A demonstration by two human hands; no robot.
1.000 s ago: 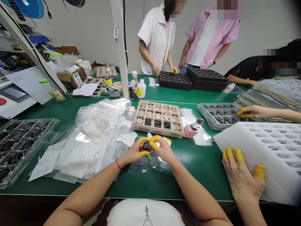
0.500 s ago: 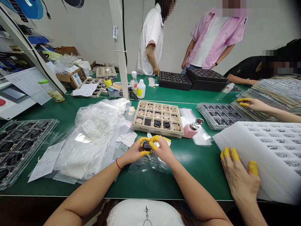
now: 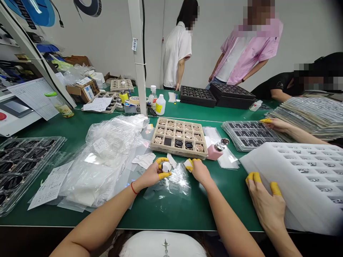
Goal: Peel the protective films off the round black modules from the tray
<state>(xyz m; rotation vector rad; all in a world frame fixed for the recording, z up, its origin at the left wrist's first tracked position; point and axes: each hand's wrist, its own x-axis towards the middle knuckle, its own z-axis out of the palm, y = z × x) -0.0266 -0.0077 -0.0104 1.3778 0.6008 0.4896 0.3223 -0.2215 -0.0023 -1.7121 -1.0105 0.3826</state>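
Yellow finger cots cover fingertips on both of my hands. My left hand (image 3: 152,173) grips a round watch case (image 3: 166,167) by its edge between thumb and fingers; its dark-rimmed face looks pale with reflected light. My right hand (image 3: 199,170) is apart from it, to the right, pinching a small white wipe (image 3: 188,164). Clear plastic film (image 3: 178,182) with printed lettering lies on the green table beneath and between the hands. Just beyond them is a beige compartment tray (image 3: 177,152) of rose-gold watch cases, some with black faces.
A pink pump bottle (image 3: 214,152) stands at the tray's right. Crumpled plastic bags (image 3: 107,153) cover the left side, beside a clear tray (image 3: 32,160) of dark round parts. On the right, a co-worker's hand (image 3: 268,203) touches a white foam tray (image 3: 257,160). People stand across the table.
My right hand has moved right, away from the watch case, with the white wipe. The case, which showed a black lettered face, now shows a pale reflecting one in my left hand.
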